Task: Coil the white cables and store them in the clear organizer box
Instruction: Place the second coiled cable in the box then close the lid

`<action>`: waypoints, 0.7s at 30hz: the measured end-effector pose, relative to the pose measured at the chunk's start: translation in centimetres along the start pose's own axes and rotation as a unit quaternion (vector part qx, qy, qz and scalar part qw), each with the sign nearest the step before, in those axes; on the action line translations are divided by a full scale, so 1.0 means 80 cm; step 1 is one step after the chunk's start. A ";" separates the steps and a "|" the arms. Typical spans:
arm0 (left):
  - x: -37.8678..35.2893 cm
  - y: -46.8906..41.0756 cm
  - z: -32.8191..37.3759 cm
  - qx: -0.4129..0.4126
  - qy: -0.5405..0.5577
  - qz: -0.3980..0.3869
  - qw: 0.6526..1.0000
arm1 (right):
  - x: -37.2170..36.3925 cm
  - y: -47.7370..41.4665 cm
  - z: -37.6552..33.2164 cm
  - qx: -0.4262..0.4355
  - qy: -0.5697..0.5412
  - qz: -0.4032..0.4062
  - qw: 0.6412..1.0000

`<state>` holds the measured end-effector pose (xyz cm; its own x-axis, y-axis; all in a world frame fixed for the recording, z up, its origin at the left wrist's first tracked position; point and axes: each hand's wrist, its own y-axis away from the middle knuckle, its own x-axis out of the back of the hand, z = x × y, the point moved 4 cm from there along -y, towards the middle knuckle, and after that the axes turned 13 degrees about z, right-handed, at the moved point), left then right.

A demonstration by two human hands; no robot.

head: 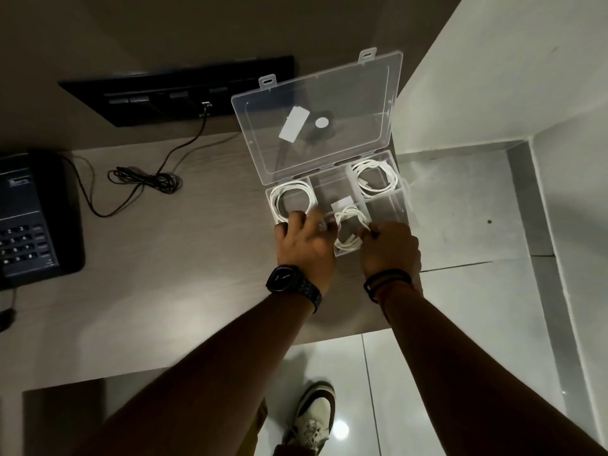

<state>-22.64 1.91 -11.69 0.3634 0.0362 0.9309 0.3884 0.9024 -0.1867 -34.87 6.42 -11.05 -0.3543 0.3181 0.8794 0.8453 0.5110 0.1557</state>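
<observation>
Hands (pixel 348 245) over open organizer box (pixel 385 205)

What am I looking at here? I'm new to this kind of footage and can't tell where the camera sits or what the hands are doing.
The camera sits on a person's head, looking down, so you see their own arms. On the desk stands a clear organizer box, lid open. Coiled white cables lie in it: one in the left compartment, one at the far right. The left hand rests on the box's near edge, while the right hand tucks a third coil into the middle compartment. Whether its fingers grip that coil is hidden. A black phone and tangled dark cord lie to the left.
</observation>
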 end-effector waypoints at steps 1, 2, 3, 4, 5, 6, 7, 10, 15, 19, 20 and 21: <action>0.000 -0.002 -0.003 0.038 0.010 0.004 0.999 | -0.002 0.001 0.000 0.001 0.006 0.003 1.000; 0.001 -0.005 -0.006 0.074 0.030 0.012 0.997 | -0.003 0.002 0.000 0.002 0.011 0.010 1.000; 0.002 -0.009 -0.009 0.098 0.049 0.019 0.994 | -0.004 0.002 0.000 0.000 0.018 0.016 1.000; 0.003 -0.013 -0.011 0.112 0.063 0.021 0.992 | -0.005 0.003 0.000 -0.003 0.026 0.019 0.999; 0.003 -0.016 -0.012 0.115 0.073 0.021 0.990 | -0.005 0.004 0.001 -0.003 0.033 0.020 0.999; 0.003 -0.020 -0.012 0.106 0.081 0.020 0.991 | -0.006 0.004 0.001 -0.002 0.042 0.019 0.999; 0.001 -0.022 -0.011 0.078 0.085 0.016 0.993 | -0.008 0.004 0.002 0.000 0.053 0.018 0.998; -0.004 -0.025 -0.003 -0.046 0.059 -0.031 0.997 | -0.013 0.004 0.003 0.011 0.082 0.004 0.997; -0.011 -0.019 -0.004 -0.134 -0.027 -0.089 0.987 | -0.017 0.007 0.000 0.077 0.117 -0.005 0.990; -0.007 -0.021 -0.005 -0.163 -0.036 -0.095 0.981 | -0.015 0.024 0.000 0.146 0.106 0.020 0.983; -0.006 -0.023 -0.004 -0.168 -0.033 -0.097 0.980 | -0.014 0.028 0.001 0.161 0.102 0.019 0.982; -0.004 -0.024 -0.003 -0.175 -0.030 -0.100 0.979 | -0.013 0.030 0.002 0.170 0.099 0.015 0.980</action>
<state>-23.29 0.06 -11.75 0.2036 -0.0911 0.9748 0.7166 0.6923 -0.0850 -32.51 7.46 -11.68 -0.2174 0.1934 0.9567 0.6607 0.7507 -0.0016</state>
